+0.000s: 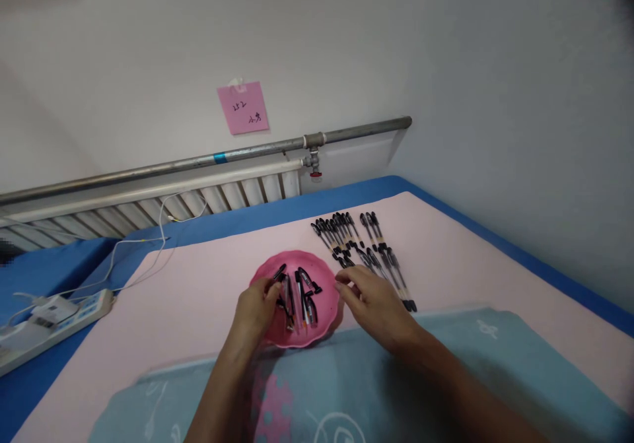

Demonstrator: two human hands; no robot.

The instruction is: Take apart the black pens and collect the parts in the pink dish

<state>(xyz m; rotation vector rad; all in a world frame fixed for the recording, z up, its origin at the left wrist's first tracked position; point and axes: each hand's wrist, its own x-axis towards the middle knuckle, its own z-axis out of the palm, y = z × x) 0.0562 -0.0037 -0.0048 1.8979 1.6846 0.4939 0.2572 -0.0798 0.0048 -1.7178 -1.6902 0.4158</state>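
A pink scalloped dish [324,314] holds black pen caps [311,311] and loose slim pen parts [298,301]. Over its left side, my left hand [255,311] has thumb and fingers closed together among the parts. A black cap-like piece [280,272] shows right beside those fingertips; whether it is gripped I cannot tell. My right hand [374,301] is at the dish's right rim, fingers bent and slightly apart, with nothing visible in them. Beyond it, black capped pens [341,232] lie in rows, partly hidden by this hand.
Pale pink and teal sheets cover the blue-edged table [198,284]. A white power strip [84,314] with cables lies at the left. Behind run a radiator [222,195] and a metal pipe [188,164]. A pink note [242,107] hangs on the wall.
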